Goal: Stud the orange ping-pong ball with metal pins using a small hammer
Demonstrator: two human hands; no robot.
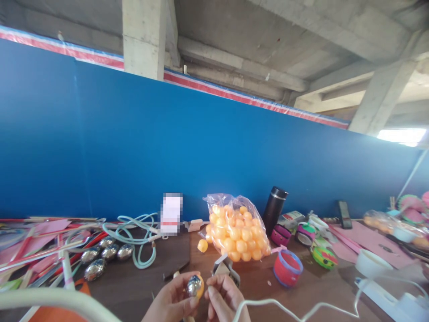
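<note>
In the head view, my left hand (174,298) holds a small ball (194,286), silver and shiny on its front with orange at its right edge, between thumb and fingers. Just to the right, my right hand (225,298) has its thumb and fingertips pinched together near the ball; what they hold, if anything, is too small to make out. Behind my right hand lies a grey tape dispenser-like object (227,268), partly hidden. Beyond it sits a clear plastic bag (239,232) full of orange balls, with one loose orange ball (202,245) at its left.
Several silver balls (109,252) and a coiled pale cord (144,250) lie at left. A black bottle (275,208) stands behind a red-and-purple round container (288,268). A white cable (284,306) crosses the front right near a power strip (378,297).
</note>
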